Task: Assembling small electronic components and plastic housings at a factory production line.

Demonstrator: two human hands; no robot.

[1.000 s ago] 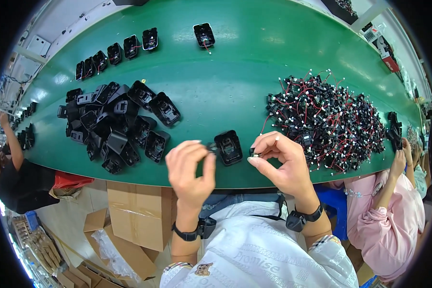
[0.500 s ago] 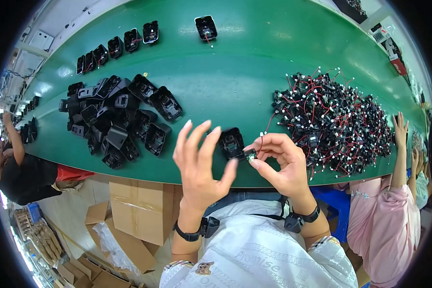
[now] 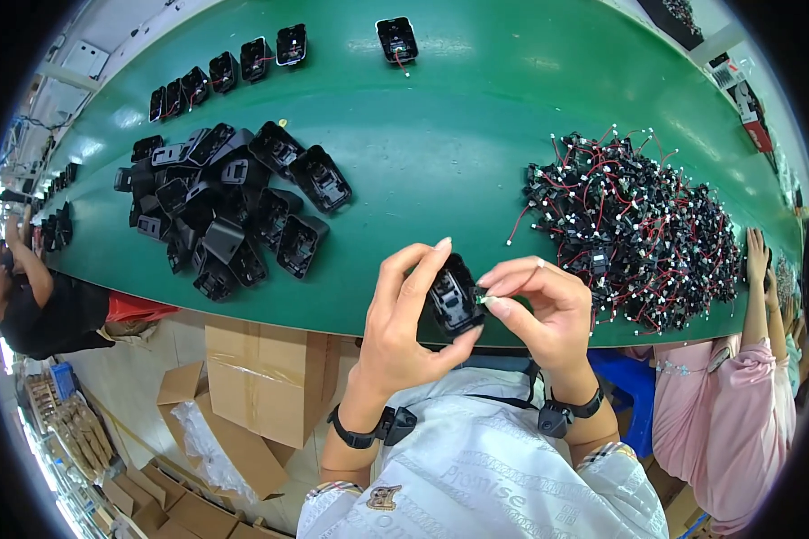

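Left hand grips black housing; right hand, at 3 o'clock, pinches small connector. Misalignment risks bent contacts.

One fisheye view, worn on my head, looks steeply down over my chest at my hands, close below, with the green bench curving away beyond them.

Black housing: matt plastic. Green table: smooth, glossy sheen. Wire bundle: plastic-sheathed. Boxes: brown cardboard, taped.
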